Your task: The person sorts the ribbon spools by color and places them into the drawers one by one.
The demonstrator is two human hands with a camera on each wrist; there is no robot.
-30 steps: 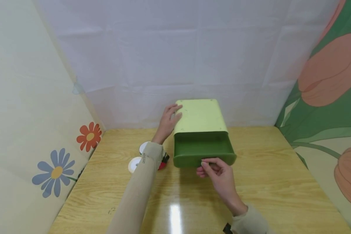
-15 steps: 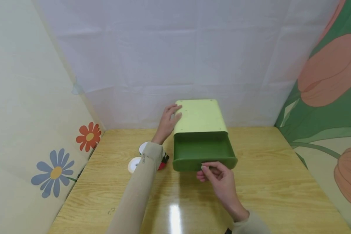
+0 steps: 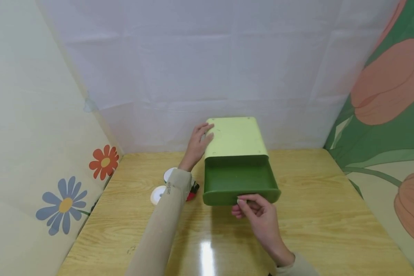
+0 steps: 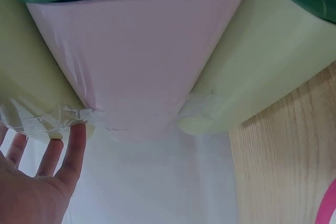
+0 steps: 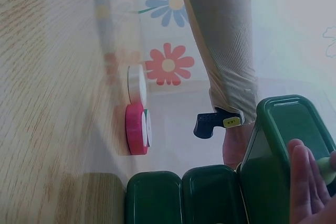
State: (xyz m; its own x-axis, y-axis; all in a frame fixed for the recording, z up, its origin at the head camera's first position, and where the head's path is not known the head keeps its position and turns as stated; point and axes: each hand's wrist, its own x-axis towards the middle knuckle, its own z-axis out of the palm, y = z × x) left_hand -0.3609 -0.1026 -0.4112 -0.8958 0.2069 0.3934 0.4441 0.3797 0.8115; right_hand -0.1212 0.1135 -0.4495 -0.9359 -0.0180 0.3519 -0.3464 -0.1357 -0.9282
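A small drawer cabinet [image 3: 237, 136] with a pale yellow-green top stands at the back of the table. Its top green drawer [image 3: 239, 178] is pulled well out, and the inside that shows holds nothing. My right hand [image 3: 258, 218] pinches the light green knob [image 5: 326, 170] on the drawer front between thumb and fingers. On the cabinet's left side and top edge rests my left hand [image 3: 197, 145], fingers spread and fairly straight. In the left wrist view its fingertips touch a yellow-green casing [image 4: 31, 66] near clear tape, beside a pink casing [image 4: 142, 51].
White rolls [image 3: 157, 195] and a red-pink roll [image 5: 136, 129] lie on the wooden table [image 3: 117, 237] left of the cabinet, partly behind the left forearm. Two more green drawer fronts [image 5: 155, 198] are closed below. A white sheet [image 3: 179, 69] hangs behind.
The right hand has drawn the drawer farther out toward the person, so more of its inside shows. The left hand stays on the cabinet.
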